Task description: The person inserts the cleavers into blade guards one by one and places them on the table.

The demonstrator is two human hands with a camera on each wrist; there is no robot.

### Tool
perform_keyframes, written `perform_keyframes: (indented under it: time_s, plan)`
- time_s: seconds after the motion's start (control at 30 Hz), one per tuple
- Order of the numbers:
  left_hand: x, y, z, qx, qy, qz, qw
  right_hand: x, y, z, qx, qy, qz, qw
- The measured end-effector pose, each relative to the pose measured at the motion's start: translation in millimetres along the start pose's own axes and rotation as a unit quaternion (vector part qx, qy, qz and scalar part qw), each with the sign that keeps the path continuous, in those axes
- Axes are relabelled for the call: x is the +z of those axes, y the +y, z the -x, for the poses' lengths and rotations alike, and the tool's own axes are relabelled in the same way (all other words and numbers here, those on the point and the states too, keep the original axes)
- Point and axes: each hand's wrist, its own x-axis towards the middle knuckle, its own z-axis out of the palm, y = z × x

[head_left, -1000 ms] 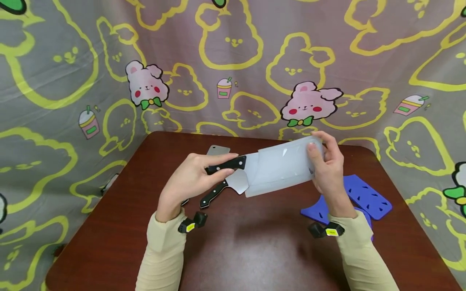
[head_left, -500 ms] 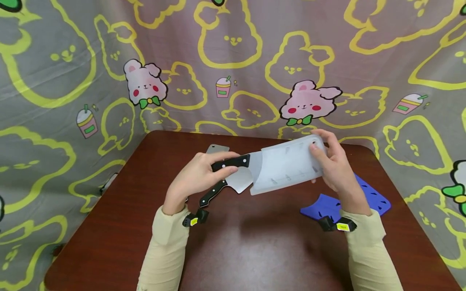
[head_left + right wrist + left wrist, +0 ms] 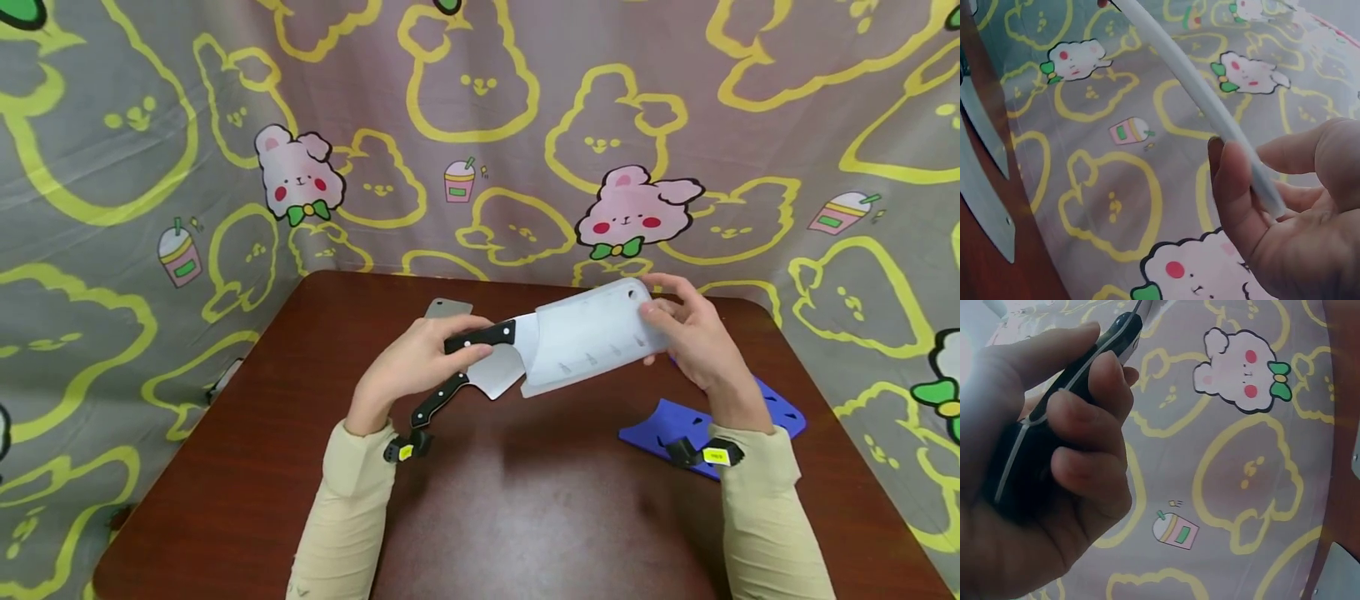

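My left hand (image 3: pixel 412 364) grips the black riveted handle (image 3: pixel 487 334) of a cleaver, held above the table; in the left wrist view the fingers (image 3: pixel 1094 469) curl round that handle. A translucent white blade sheath (image 3: pixel 592 337) covers most of the cleaver's blade, leaving a strip of bare metal (image 3: pixel 527 337) beside the handle. My right hand (image 3: pixel 697 342) pinches the far end of the sheath near its hole, thumb on the near face. The right wrist view shows the sheath (image 3: pixel 1200 94) edge-on between thumb and fingers. How far the blade reaches inside is unclear.
Behind my left hand, a knife with a black handle (image 3: pixel 438 401) and broad blade (image 3: pixel 498 372) lies on the brown table (image 3: pixel 510 517). Another grey blade (image 3: pixel 450 307) lies farther back. Blue slotted pieces (image 3: pixel 660 427) lie at right, partly under my right arm. A patterned curtain (image 3: pixel 517 108) surrounds the table.
Both hands have shifted slightly right with the cleaver and sheath. My right wrist has swung outward, and its grip has moved toward the sheath's end edge, uncovering the hole.
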Motion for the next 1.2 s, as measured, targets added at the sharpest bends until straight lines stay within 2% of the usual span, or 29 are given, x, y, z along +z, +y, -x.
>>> perform_keyframes:
  time_s: [0.07, 0.13, 0.27, 0.37, 0.47, 0.63, 0.73, 0.9, 1.07, 1.2]
  plan:
    - [2.3, -2.8, -1.6, -0.005, -0.007, 0.002, 1.0000, -1.0, 4.0, -2.3, 0.019, 0.006, 0.027, 0.9994]
    - [4.6, -6.0, -3.5, -0.013, -0.017, 0.003, 0.9998, -0.9, 8.9, -4.7, 0.040, 0.010, 0.076, 0.9962]
    - [9.9, -14.5, -8.4, -0.026, -0.040, 0.001, 0.9989, -0.2, 19.8, -10.6, 0.086, 0.012, 0.170, 0.9817]
    - [14.6, -22.9, -12.6, -0.034, -0.062, 0.000, 0.9975, -0.6, 27.8, -14.9, 0.108, 0.002, 0.202, 0.9734]
    - [19.8, -31.9, -16.9, -0.043, -0.084, 0.006, 0.9955, -1.4, 35.1, -18.1, 0.115, -0.007, 0.212, 0.9704]
    - [28.5, -43.9, -22.5, -0.068, -0.114, 0.000, 0.9912, -2.6, 50.0, -22.1, 0.127, -0.014, 0.200, 0.9714]
    - [33.3, -47.2, -24.2, -0.086, -0.134, -0.005, 0.9872, -3.4, 62.7, -25.1, 0.139, -0.037, 0.192, 0.9706]
    - [39.9, -50.5, -25.0, -0.111, -0.176, -0.004, 0.9781, -1.7, 83.1, -28.3, 0.173, -0.091, 0.190, 0.9621]
    - [45.0, -54.4, -24.3, -0.145, -0.218, 0.008, 0.9650, 2.1, 97.2, -28.5, 0.186, -0.137, 0.186, 0.9549]
    - [48.2, -57.9, -24.4, -0.158, -0.237, 0.027, 0.9583, 5.1, 102.2, -27.6, 0.191, -0.155, 0.189, 0.9506]
